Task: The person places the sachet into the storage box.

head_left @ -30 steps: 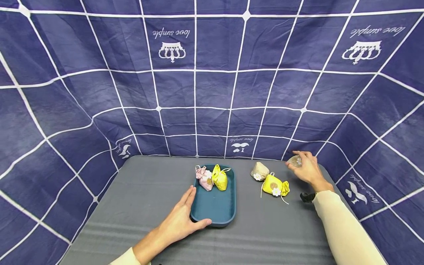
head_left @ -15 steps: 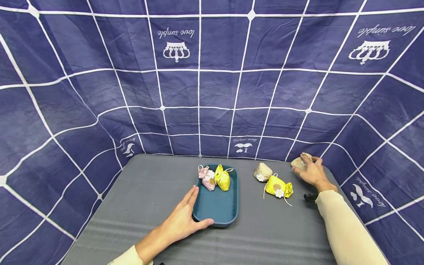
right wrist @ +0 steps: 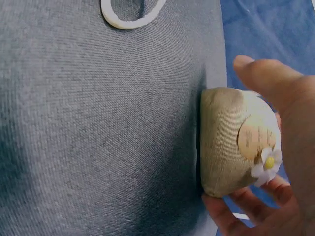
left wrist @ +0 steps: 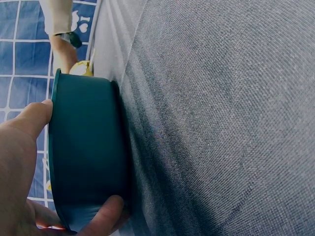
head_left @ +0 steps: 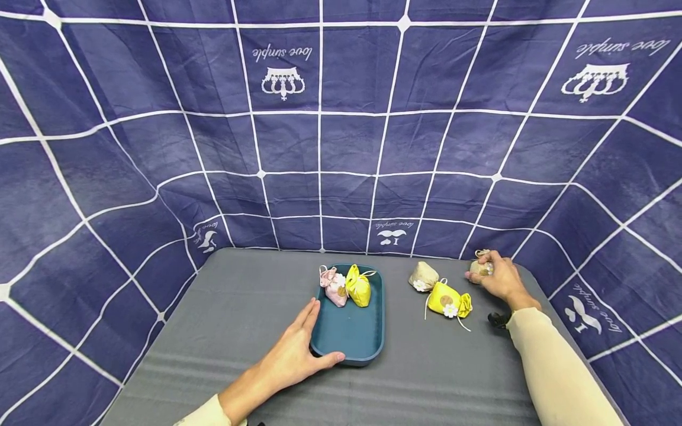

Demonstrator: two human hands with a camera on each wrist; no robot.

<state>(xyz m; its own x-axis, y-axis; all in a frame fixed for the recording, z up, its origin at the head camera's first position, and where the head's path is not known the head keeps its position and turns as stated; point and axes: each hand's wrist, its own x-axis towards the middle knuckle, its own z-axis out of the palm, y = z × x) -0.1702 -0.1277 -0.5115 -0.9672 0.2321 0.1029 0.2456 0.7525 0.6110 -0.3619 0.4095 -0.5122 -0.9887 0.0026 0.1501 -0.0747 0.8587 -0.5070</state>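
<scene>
At the far right of the table, my right hand [head_left: 502, 277] is around a beige drawstring sachet [right wrist: 229, 142] with a white flower and a round tag. Its base sits on the cloth. In the right wrist view the thumb stands off the sachet, while fingertips touch its other side. My left hand [head_left: 290, 349] rests against the near left corner of a teal tray [head_left: 348, 331], fingers straight along one side, thumb along the front. The left wrist view shows the thumb at the rim. In the tray lie a pink sachet [head_left: 335, 293] and a yellow sachet [head_left: 360, 290].
Between the tray and my right hand lie another beige sachet [head_left: 424, 275] and a yellow sachet [head_left: 443, 297], side by side. Grey cloth [head_left: 234, 296] covers the table. A blue curtain [head_left: 351, 142] with white lines rises behind and at both sides.
The beige sachet at my right hand has gone from tilted to more upright, and its drawstring top now shows. My right hand shifted slightly around it. The left hand and tray stay put.
</scene>
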